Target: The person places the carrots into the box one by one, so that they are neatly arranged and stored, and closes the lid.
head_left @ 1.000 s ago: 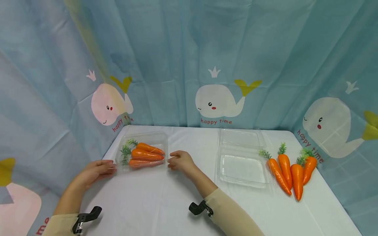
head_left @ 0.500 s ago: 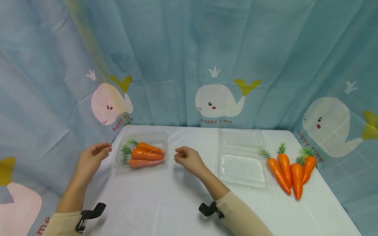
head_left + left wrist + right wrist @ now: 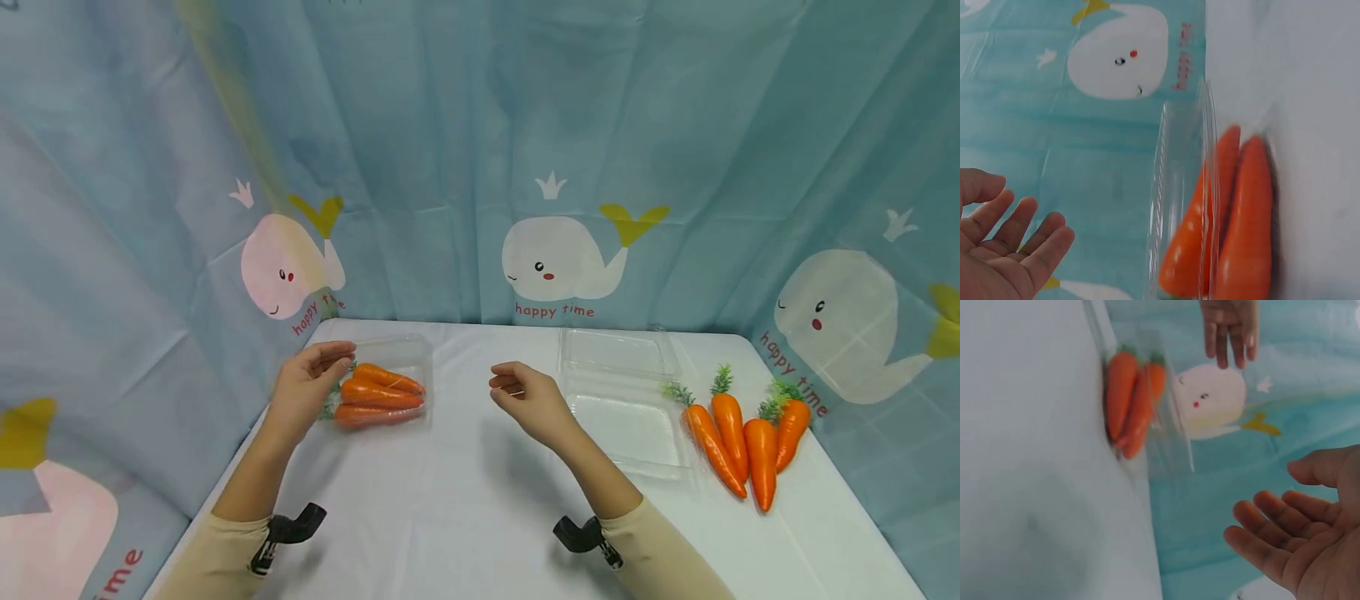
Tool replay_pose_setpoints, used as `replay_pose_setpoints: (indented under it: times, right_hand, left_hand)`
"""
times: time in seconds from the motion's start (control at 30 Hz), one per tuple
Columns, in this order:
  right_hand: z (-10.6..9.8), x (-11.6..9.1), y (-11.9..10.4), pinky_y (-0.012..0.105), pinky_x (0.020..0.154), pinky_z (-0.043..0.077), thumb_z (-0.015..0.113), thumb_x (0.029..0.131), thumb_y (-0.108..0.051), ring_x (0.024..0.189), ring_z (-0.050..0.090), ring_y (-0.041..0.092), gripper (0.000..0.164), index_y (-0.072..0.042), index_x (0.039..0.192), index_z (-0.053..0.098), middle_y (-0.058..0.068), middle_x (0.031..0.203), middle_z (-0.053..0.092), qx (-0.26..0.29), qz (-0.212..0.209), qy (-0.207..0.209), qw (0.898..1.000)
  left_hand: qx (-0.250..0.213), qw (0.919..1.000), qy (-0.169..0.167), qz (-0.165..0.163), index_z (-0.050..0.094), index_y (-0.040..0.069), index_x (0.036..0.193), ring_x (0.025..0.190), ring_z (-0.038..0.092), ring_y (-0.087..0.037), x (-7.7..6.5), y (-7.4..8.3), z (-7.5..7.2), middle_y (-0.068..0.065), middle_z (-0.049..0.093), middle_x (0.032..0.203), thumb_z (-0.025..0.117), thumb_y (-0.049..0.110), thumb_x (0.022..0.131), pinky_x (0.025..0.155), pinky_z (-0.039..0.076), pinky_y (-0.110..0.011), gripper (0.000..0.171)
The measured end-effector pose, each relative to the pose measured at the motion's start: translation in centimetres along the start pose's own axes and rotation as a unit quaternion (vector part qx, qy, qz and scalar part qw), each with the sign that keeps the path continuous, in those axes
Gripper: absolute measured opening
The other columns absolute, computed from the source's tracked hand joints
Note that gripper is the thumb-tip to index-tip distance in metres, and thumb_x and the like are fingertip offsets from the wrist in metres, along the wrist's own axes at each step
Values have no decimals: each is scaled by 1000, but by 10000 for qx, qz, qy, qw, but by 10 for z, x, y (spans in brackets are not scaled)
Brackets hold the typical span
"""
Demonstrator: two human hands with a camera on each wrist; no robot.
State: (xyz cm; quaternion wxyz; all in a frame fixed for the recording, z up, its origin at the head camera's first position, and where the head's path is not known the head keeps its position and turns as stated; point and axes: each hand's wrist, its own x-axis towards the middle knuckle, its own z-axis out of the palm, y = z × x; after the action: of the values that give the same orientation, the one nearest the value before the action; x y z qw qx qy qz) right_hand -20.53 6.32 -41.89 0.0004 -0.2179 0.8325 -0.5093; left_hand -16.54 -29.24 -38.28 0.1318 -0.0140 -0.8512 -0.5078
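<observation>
A clear plastic clamshell box [image 3: 408, 352] stands on the left of the white table with several orange carrots [image 3: 382, 393] inside, lid down over them. My left hand [image 3: 306, 392] hovers above its left side, fingers relaxed and holding nothing, hiding part of the carrots' green tops. In the left wrist view the box wall [image 3: 1175, 144] rises beside two carrots [image 3: 1250, 219], apart from my fingers. My right hand [image 3: 536, 404] is raised between this box and a second clear box [image 3: 630, 429]. Its fingers are loosely bent around nothing, palm showing in the right wrist view.
The second clamshell box lies with its lid [image 3: 615, 352] folded back toward the curtain. Several loose carrots [image 3: 761, 458] with leafy tops lie beside it at the right. A blue whale-print curtain [image 3: 435, 250] surrounds the table [image 3: 450, 508] at the back and sides.
Both hands have left the sides of the filled box and risen. Each has moved to the right, the left hand now over the box, the right nearer the second box. The boxes stay put.
</observation>
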Motion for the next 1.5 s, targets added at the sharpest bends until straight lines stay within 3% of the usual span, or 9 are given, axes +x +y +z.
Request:
replay_pose_setpoints:
  times: [0.27,0.53,0.73,1.0,1.37,1.43,1.5]
  right_hand:
    - [-35,-17,8,37,95,60,70,98,-19,110,70,20,36,-12,133,64,4,118,74,-321,41,308,9990]
    - [-61,-37,22,34,95,59,68,101,-23,111,69,17,36,-15,135,63,4,123,73,-515,81,509,9973]
    - [-79,-50,33,36,94,60,68,100,-19,109,70,20,36,-11,135,63,3,120,73,-731,-72,750,9945]
    - [-104,-67,54,46,96,58,68,101,-17,111,69,25,37,-7,136,62,8,122,72,-1272,-293,1031,9861]
    - [-130,-91,76,56,93,56,67,101,-16,110,68,31,38,-6,137,62,9,125,72,-1959,-319,1433,9696]
    - [-135,-95,77,55,92,56,67,101,-17,109,68,31,38,-6,137,62,9,125,72,-2050,-327,1476,9670]
    - [-140,-99,78,43,93,58,68,100,-16,108,68,30,38,-6,136,63,9,125,72,-2117,-364,1545,9644]
  left_hand:
    - [-658,9968,-416,200,67,7,132,121,62,-23,0,24,49,-12,67,133,64,26,103,94,49,-7,35]
    - [-1330,9880,-750,235,65,9,132,122,63,-29,-8,32,100,-8,68,132,66,18,102,92,57,-21,32]
    - [-1233,9870,-914,483,64,7,134,125,63,-23,-11,38,137,-6,69,132,68,16,101,100,56,-28,35]
    - [-1242,9828,-1138,754,62,10,138,131,60,-25,-8,47,170,-5,65,138,71,18,98,109,52,-43,41]
    - [-924,9790,-1631,804,57,14,145,140,51,-18,-19,57,220,4,58,147,73,30,97,115,46,-40,53]
    - [-960,9779,-1677,795,56,15,146,141,50,-19,-21,58,229,5,56,149,73,31,96,116,45,-40,55]
    - [-975,9769,-1732,779,54,16,148,143,48,-22,-25,58,238,5,54,151,74,33,96,116,45,-42,58]
